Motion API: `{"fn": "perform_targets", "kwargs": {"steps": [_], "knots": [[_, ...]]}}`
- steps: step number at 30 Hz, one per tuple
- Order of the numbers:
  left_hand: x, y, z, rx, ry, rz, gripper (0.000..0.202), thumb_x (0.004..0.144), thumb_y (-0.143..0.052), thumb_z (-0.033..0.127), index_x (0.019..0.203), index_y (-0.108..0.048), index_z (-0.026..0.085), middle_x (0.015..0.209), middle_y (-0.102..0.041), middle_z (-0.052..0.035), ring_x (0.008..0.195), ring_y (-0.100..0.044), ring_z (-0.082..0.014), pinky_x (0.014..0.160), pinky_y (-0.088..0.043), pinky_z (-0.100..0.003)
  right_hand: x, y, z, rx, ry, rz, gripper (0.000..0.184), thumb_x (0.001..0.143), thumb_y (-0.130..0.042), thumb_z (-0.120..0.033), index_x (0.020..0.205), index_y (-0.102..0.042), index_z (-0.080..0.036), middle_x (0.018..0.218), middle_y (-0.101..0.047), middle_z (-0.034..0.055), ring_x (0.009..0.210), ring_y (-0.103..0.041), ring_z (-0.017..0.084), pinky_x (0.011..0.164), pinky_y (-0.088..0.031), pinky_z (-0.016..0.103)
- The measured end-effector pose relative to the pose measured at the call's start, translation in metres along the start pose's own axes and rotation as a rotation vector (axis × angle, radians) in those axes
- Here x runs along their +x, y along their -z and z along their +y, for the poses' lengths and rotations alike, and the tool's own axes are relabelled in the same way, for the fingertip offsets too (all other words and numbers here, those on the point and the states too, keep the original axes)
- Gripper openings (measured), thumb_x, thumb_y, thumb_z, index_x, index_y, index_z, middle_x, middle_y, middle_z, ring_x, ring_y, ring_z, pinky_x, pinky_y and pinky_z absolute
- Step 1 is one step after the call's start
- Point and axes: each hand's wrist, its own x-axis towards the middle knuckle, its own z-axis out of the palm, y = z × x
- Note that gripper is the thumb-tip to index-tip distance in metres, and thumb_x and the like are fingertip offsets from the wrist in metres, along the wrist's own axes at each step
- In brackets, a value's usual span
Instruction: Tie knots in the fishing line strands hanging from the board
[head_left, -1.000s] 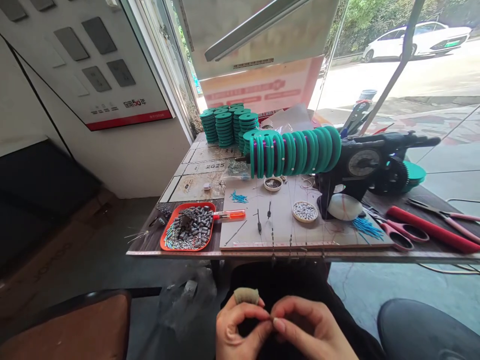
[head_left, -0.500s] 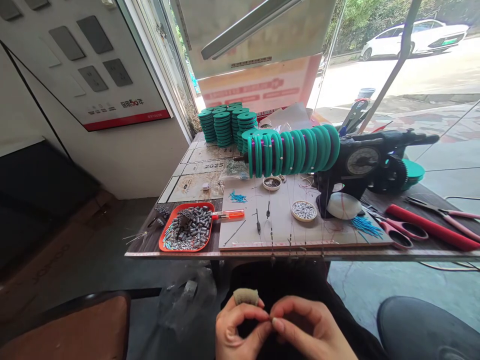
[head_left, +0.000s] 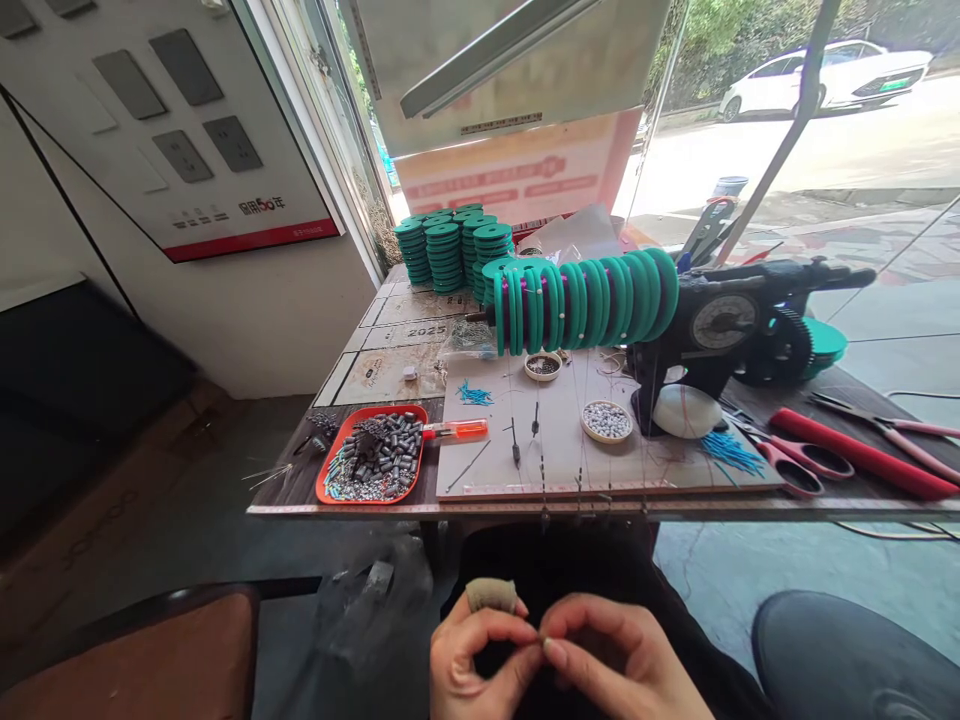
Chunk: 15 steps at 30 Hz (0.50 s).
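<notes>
Both hands are low in the view, below the table's front edge, over my lap. My left hand (head_left: 474, 662) is pinched, with a tan fabric cap (head_left: 491, 594) on one fingertip. My right hand (head_left: 626, 665) is pinched too, and its fingertips meet those of the left. Between them is something tiny that I cannot make out. Thin lines run down from a row of green spools (head_left: 581, 300) on a black winding machine (head_left: 731, 325), over the grey board (head_left: 562, 450), and hang off the table edge above my hands.
An orange tray (head_left: 373, 458) of small grey metal pieces sits at the table's left, an orange-handled tool (head_left: 456, 430) beside it. Two small dishes of beads (head_left: 607, 421), red scissors (head_left: 799, 465), pliers and stacked green spools (head_left: 450, 250) are also there. A brown chair seat (head_left: 127, 660) stands at lower left.
The hands stay pinched together in the same place with only slight finger movement. The view has drifted a little.
</notes>
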Motion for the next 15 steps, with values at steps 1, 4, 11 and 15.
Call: {"fn": "perform_targets", "kwargs": {"steps": [1,4,11,15], "knots": [[0.0005,0.0000,0.0004,-0.001,-0.001,-0.002,0.006,0.068,-0.074,0.020,0.069,-0.069,0.020,0.076,-0.064,0.0006,0.074,-0.062,-0.0077,0.069,-0.048,-0.011,0.0000,-0.0002,0.0003,0.000,-0.003,-0.002,0.038,0.078,-0.062,-0.050,0.081,-0.067,-0.012,0.073,-0.059,0.0063,0.068,-0.050,0.014,0.065,-0.042,0.022],[0.0012,-0.0002,0.0018,-0.004,0.013,0.001,0.006,0.068,-0.074,0.020,0.069,-0.068,0.021,0.075,-0.064,0.0023,0.073,-0.061,-0.0063,0.070,-0.048,-0.010,-0.0002,-0.0011,0.0009,0.015,-0.008,0.008,0.039,0.078,-0.062,-0.051,0.080,-0.067,-0.012,0.071,-0.058,0.0056,0.067,-0.049,0.013,0.064,-0.041,0.022],[-0.0003,-0.0012,0.0018,-0.018,0.010,-0.001,0.008,0.067,-0.074,0.018,0.071,-0.069,0.022,0.077,-0.063,0.0028,0.075,-0.061,-0.0058,0.071,-0.048,-0.009,-0.0011,-0.0010,-0.0002,-0.009,-0.029,0.012,0.040,0.078,-0.061,-0.052,0.082,-0.065,-0.012,0.075,-0.058,0.0058,0.069,-0.049,0.014,0.066,-0.041,0.022],[0.0003,-0.0003,0.0016,0.014,-0.017,0.002,0.007,0.068,-0.074,0.018,0.070,-0.068,0.020,0.077,-0.063,0.0013,0.074,-0.061,-0.0068,0.069,-0.048,-0.011,0.0002,0.0004,0.0006,-0.054,-0.013,-0.013,0.041,0.080,-0.058,-0.053,0.082,-0.065,-0.012,0.074,-0.058,0.0060,0.069,-0.049,0.014,0.066,-0.041,0.022]]}}
